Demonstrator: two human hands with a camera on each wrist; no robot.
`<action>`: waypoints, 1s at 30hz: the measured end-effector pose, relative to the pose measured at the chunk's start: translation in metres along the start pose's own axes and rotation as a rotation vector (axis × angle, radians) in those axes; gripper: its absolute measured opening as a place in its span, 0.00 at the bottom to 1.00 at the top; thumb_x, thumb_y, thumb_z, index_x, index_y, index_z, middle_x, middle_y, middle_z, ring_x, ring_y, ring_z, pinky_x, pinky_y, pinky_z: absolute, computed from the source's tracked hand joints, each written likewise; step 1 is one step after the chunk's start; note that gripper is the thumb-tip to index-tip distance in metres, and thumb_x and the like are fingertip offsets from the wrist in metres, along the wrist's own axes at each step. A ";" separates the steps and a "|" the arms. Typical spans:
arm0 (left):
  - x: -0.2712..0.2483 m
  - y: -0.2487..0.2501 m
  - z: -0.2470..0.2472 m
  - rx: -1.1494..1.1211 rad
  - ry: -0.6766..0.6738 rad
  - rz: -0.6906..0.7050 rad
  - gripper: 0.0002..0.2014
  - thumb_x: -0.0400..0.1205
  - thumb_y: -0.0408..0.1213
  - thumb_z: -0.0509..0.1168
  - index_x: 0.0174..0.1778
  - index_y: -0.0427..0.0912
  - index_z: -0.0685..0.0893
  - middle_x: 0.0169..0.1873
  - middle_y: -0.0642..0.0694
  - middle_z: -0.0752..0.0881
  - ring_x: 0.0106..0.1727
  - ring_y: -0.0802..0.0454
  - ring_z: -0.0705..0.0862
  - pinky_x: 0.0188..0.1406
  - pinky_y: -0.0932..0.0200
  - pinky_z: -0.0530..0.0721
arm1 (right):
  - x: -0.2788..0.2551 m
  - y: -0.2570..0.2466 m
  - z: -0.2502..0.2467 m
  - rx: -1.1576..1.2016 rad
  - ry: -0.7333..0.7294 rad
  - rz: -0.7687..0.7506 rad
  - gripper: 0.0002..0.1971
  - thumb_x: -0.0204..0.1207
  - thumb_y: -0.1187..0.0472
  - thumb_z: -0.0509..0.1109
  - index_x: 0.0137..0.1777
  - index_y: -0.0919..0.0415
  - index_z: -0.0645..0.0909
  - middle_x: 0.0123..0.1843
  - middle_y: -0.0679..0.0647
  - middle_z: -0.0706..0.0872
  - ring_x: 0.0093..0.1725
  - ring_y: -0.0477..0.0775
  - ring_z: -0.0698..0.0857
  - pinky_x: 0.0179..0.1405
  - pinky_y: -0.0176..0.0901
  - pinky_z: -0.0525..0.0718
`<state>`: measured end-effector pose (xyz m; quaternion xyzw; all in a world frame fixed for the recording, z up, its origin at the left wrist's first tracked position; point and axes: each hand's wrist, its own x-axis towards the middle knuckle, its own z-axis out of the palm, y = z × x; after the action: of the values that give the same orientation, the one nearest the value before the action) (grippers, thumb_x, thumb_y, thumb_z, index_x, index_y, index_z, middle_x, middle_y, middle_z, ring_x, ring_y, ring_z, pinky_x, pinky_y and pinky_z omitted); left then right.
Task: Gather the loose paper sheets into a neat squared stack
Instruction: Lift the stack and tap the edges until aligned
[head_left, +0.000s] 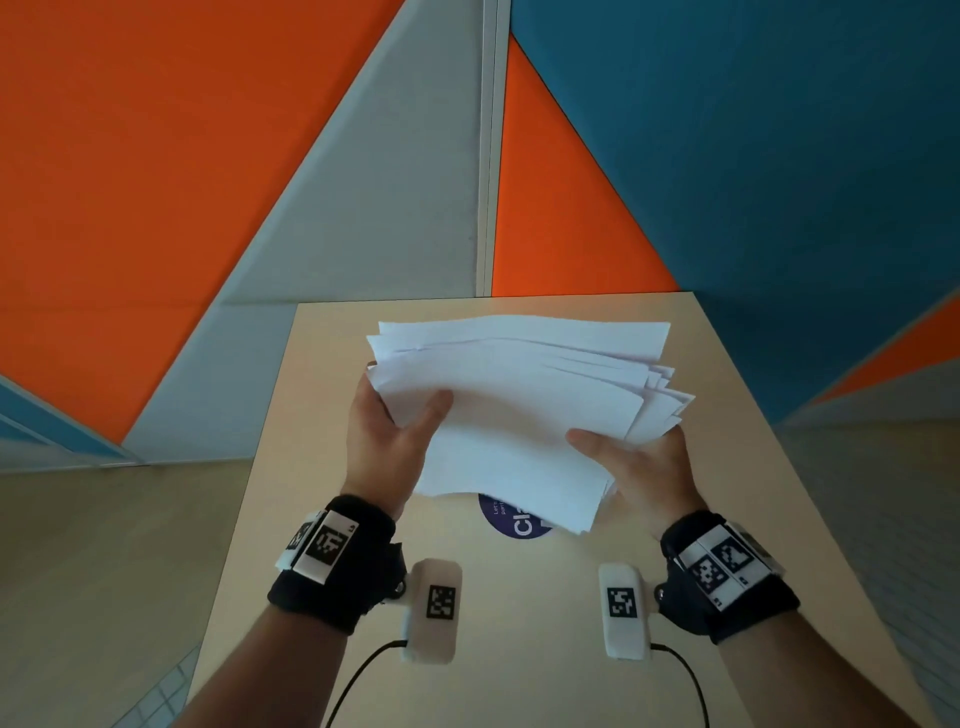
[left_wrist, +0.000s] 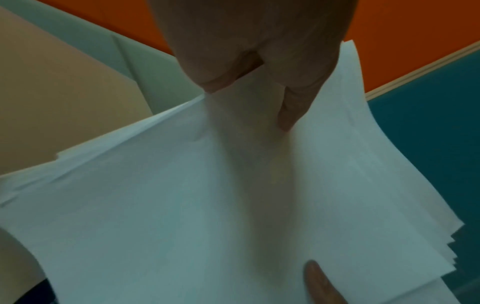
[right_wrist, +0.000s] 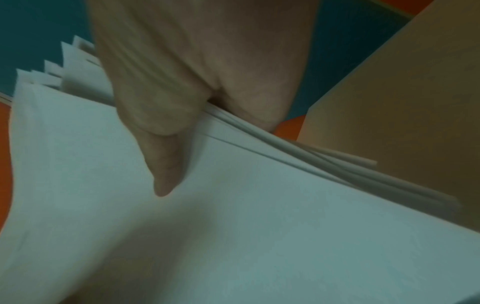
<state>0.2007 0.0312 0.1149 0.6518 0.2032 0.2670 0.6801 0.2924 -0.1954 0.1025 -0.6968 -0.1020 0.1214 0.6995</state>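
Observation:
A bundle of white paper sheets (head_left: 519, 410) is held up above the beige table (head_left: 322, 509), its edges uneven and fanned out at the right side. My left hand (head_left: 389, 431) grips the bundle's left edge, thumb on top. My right hand (head_left: 634, 462) grips the right edge, thumb lying across the top sheet. In the left wrist view the paper sheets (left_wrist: 182, 205) fill the frame, with my left hand (left_wrist: 254, 88) pinching their edge. In the right wrist view my right hand (right_wrist: 166, 131) clamps the paper sheets (right_wrist: 233, 226), whose staggered corners stick out at the upper left.
A round dark-blue sticker (head_left: 511, 522) with white letters lies on the table under the bundle. Orange, grey and blue wall panels (head_left: 779, 156) stand behind the table's far edge. Floor lies to both sides of the table.

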 end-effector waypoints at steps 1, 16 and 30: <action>-0.001 0.001 0.002 0.004 0.007 0.009 0.20 0.73 0.31 0.74 0.61 0.40 0.79 0.54 0.43 0.89 0.56 0.45 0.89 0.58 0.39 0.87 | 0.001 0.000 0.000 0.006 0.012 -0.007 0.16 0.66 0.74 0.81 0.43 0.50 0.90 0.44 0.47 0.95 0.45 0.46 0.93 0.45 0.38 0.90; -0.006 -0.023 0.003 0.099 -0.112 -0.061 0.13 0.75 0.33 0.72 0.56 0.40 0.87 0.51 0.45 0.92 0.54 0.48 0.90 0.55 0.48 0.86 | -0.006 0.025 0.001 0.008 0.043 0.083 0.18 0.65 0.74 0.82 0.52 0.56 0.88 0.47 0.48 0.95 0.48 0.48 0.94 0.46 0.38 0.90; 0.001 -0.028 0.005 0.095 -0.092 -0.164 0.14 0.68 0.38 0.76 0.50 0.48 0.89 0.43 0.50 0.94 0.46 0.50 0.92 0.49 0.48 0.88 | 0.000 0.035 0.002 -0.026 0.081 0.161 0.14 0.63 0.72 0.84 0.44 0.57 0.89 0.45 0.53 0.95 0.45 0.50 0.94 0.48 0.48 0.91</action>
<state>0.2075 0.0279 0.0870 0.6761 0.2367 0.1705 0.6767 0.2910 -0.1933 0.0674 -0.7163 -0.0189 0.1475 0.6818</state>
